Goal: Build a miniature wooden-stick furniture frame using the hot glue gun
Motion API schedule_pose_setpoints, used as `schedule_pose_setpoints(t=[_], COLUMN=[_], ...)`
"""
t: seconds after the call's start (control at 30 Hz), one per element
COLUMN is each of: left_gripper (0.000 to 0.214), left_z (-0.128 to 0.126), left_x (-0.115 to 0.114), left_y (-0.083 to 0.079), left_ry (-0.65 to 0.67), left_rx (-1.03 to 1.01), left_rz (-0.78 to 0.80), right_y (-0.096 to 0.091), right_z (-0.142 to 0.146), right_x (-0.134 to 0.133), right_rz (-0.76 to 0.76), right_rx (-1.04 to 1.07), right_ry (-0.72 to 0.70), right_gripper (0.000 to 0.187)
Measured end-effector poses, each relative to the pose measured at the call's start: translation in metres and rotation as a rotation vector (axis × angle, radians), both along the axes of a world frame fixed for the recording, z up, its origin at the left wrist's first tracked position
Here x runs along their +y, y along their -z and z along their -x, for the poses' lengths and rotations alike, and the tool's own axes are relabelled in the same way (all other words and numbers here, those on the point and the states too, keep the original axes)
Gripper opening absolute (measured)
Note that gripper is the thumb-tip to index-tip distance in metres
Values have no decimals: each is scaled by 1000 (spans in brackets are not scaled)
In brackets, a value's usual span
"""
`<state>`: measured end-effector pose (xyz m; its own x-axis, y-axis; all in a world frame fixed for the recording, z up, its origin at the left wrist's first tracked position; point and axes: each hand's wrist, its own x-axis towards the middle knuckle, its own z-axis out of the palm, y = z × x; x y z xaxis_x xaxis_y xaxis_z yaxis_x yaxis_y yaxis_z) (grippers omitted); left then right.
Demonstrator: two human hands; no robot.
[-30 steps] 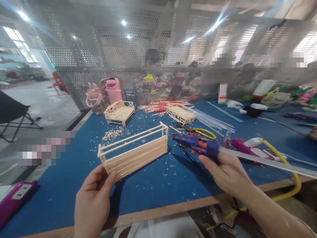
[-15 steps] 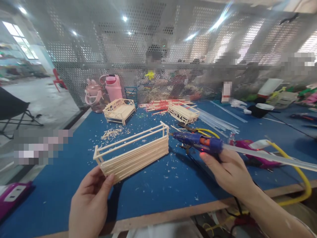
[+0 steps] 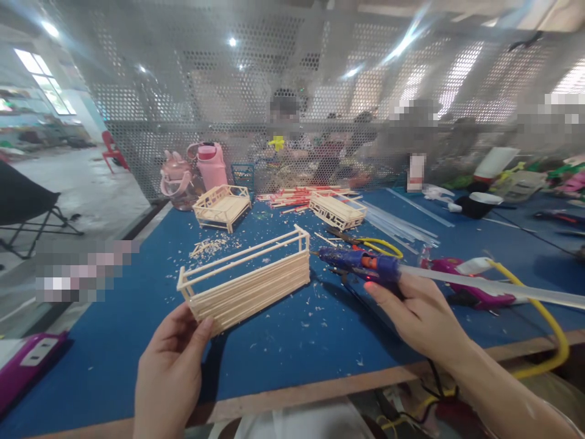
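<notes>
Left hand (image 3: pixel 176 360) grasps the left end of a wooden stick model (image 3: pixel 256 294) at centre frame; right hand (image 3: pixel 425 314), lower right, grasps a blue glue gun (image 3: pixel 351 261); beneath, a blue counter (image 3: pixel 278 363).

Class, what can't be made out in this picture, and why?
Head view:
Fingertips of the left hand, thumb aside: behind the pale, boxy wooden frame.
Most of the handle of the blue plastic glue gun: covered by the right hand.
Far end of the long, clear glue stick: cut off by the right edge.
Nozzle's contact with the frame: too small to tell.
Details beyond the grey perforated metal screen: obscured by mesh.
</notes>
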<state>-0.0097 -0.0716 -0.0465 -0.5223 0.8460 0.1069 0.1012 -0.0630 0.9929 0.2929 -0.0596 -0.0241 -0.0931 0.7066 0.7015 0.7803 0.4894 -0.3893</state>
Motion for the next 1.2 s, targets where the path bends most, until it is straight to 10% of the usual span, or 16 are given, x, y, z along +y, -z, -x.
schedule_pose_setpoints(t=[0.47, 0.9, 1.2], left_gripper=[45, 55, 60], left_z=[-4, -12, -40], left_x=[0, 18, 35], left_y=[-5, -15, -22], left_ry=[-39, 258, 327], left_rx=[1, -486, -590], left_rz=[18, -186, -279], right_y=[-1, -1, -23], right_z=[-6, 33, 87], right_x=[1, -7, -65], right_rz=[56, 391, 410], right_rx=[111, 1565, 1625], right_ry=[37, -142, -431], right_gripper=[35, 41, 47])
